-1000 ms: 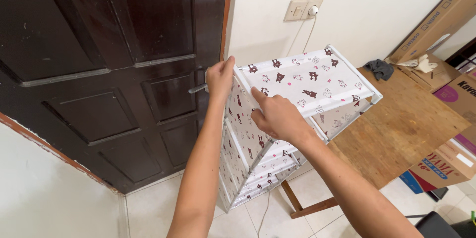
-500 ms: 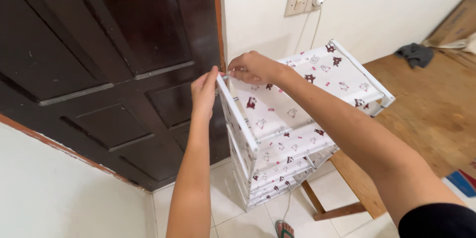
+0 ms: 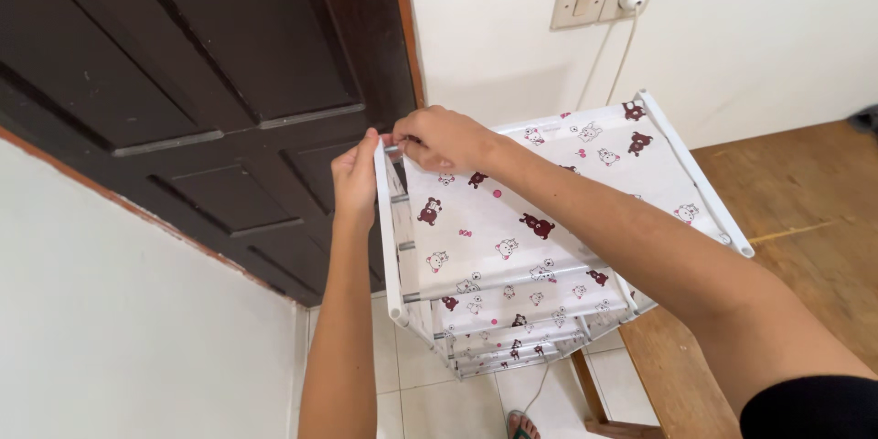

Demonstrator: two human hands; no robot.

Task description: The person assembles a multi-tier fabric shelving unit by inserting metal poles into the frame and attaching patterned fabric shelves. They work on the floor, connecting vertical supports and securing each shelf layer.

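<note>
Vs half a second ago: both hands unmoved at the rack's near-left corner, frame centre. Left hand [image 3: 355, 178] grip clamped on the white tube post; right hand [image 3: 445, 139] fingers pinched together on fabric at the corner joint. One fabric rack [image 3: 512, 247]: bear-print cloth, several stacked tiers, by one wooden worktop [image 3: 805, 219] and dark panelled door [image 3: 210, 82].

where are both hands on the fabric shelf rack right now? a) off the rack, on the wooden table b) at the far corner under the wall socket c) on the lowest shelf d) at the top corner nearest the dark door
d: the left hand and the right hand meet at the top corner of the printed fabric rack, on its white frame next to the dark door.
</note>
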